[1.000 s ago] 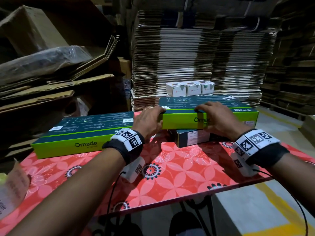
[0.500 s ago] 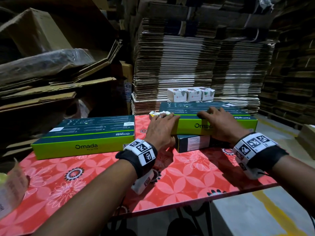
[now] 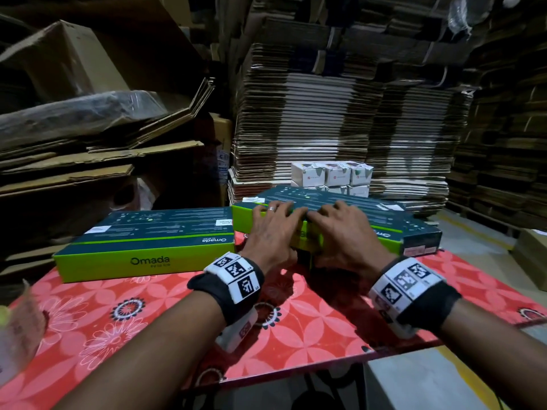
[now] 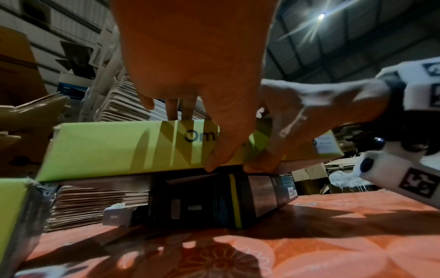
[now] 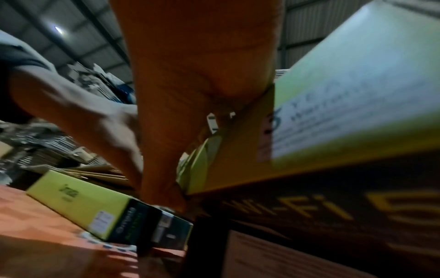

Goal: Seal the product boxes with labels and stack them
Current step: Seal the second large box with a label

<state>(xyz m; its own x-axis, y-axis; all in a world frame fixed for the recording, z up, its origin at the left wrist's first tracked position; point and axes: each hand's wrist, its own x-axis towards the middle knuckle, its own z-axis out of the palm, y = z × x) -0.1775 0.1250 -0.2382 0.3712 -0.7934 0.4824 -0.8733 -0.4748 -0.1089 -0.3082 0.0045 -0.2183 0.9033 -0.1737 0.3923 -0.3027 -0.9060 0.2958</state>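
The tabletop (image 3: 310, 335) is covered in red-orange with a pattern of pale petals and dark round flowers. The two long boxes (image 3: 142, 247) (image 3: 393, 226) are coloured lime green on the sides and dark teal on top, with small white labels. The wristbands (image 3: 231, 279) (image 3: 408, 287) are black, with white squares of black code patterns. The small boxes (image 3: 331, 174) behind are white.

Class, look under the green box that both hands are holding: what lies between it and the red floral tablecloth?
A dark box lies between the green box and the tablecloth, clearest in the left wrist view.
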